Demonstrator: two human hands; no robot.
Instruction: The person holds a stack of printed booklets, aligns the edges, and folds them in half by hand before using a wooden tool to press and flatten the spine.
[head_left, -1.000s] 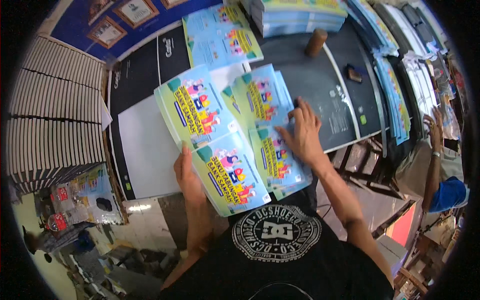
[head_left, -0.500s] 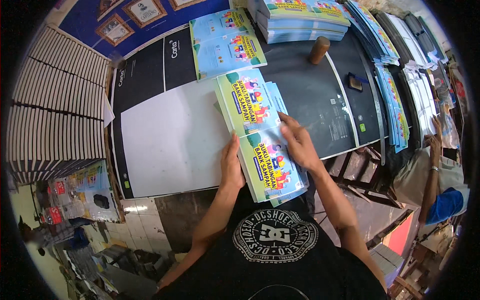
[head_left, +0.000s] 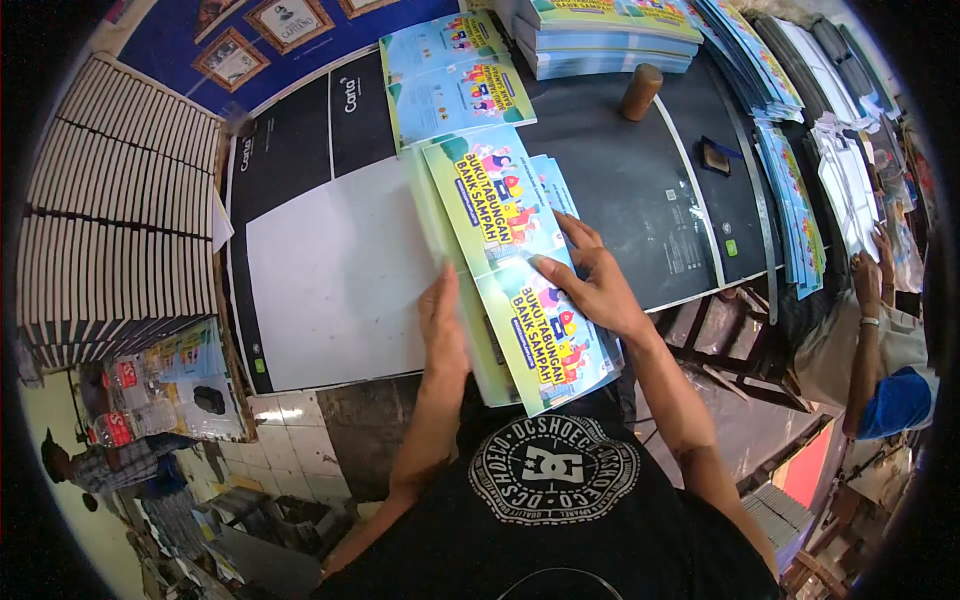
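Note:
A stack of colourful printed sheets [head_left: 510,260], each with two cartoon panels in blue, green and yellow, lies tilted before my body. The top sheet is shifted to the right over a blurred lower layer [head_left: 428,200]. My right hand [head_left: 600,290] grips the stack's right edge, thumb on top and fingers along the side; what lies under the fingers is hidden. At the left edge of the lower layer is my left hand [head_left: 443,320], fingers stretched out and slightly smeared. Another blue piece [head_left: 550,180] pokes out beneath, on the right.
A large white sheet [head_left: 330,270] covers the black tabletop's left part. More printed covers [head_left: 455,80] lie at the back, beside thick stacks [head_left: 605,55]. A wooden cylinder [head_left: 641,92] stands behind. Rows of bound books [head_left: 120,200] rise at left. A co-worker's arm [head_left: 866,340] shows at right.
My left hand has moved left with the lower layer's edge, so the layers have spread apart. My right thumb has slid left across the top sheet.

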